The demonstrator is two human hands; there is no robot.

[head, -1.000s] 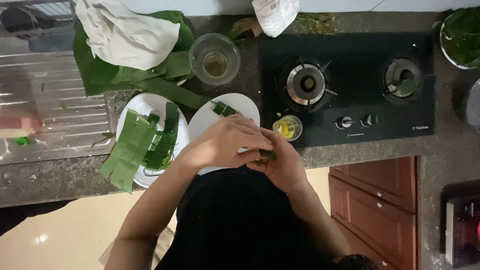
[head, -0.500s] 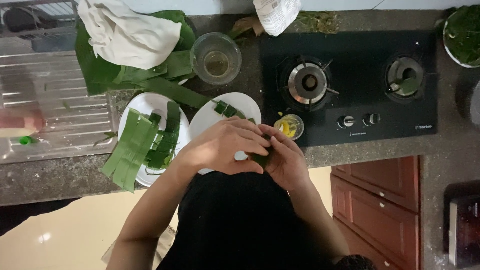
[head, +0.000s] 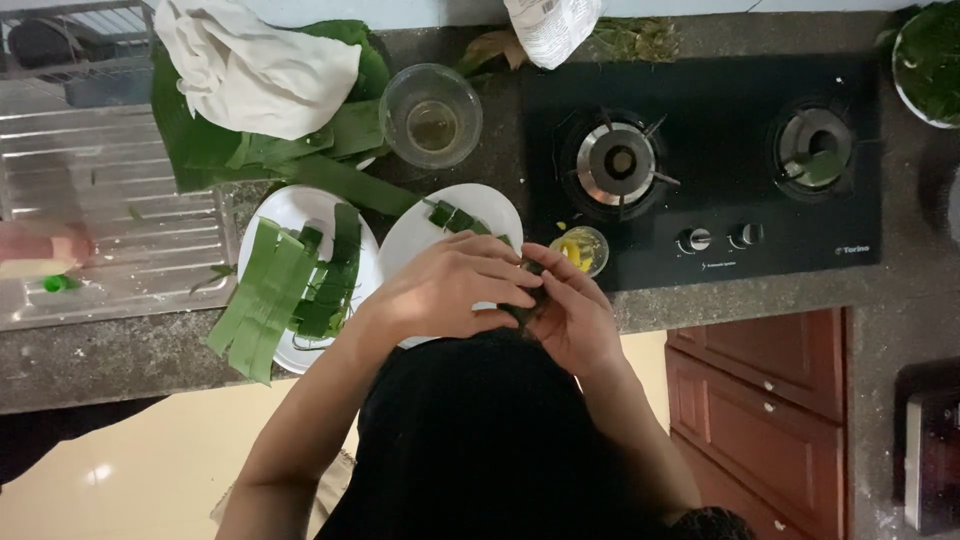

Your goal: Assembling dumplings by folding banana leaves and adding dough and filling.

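Hands meet at the counter's front edge: the left hand curls over from the left, its fingers bent down onto a small dark green leaf piece, while the right hand cups the same piece from the right, fingertips pressed against it, so that both hands grasp it between them and hide most of it. The leaf piece is held just above the near rim of a white plate, on whose far side lies a short folded green leaf parcel. Just right of the hands, a small glass dish holds a yellow filling and sits at the front left corner of the black two-burner gas hob. To the left, touching the first plate, a second white plate carries cut banana-leaf strips, the palest of which overhang its front rim onto the speckled stone counter. Behind the plates, a clear glass bowl contains a little pale liquid. Beside it, large uncut banana leaves lie beneath a crumpled white cloth. A steel sink drainboard occupies the far left. At the far right corner of the counter, a bowl of green leaves is only partly in view. Wooden cabinet doors stand below the hob.
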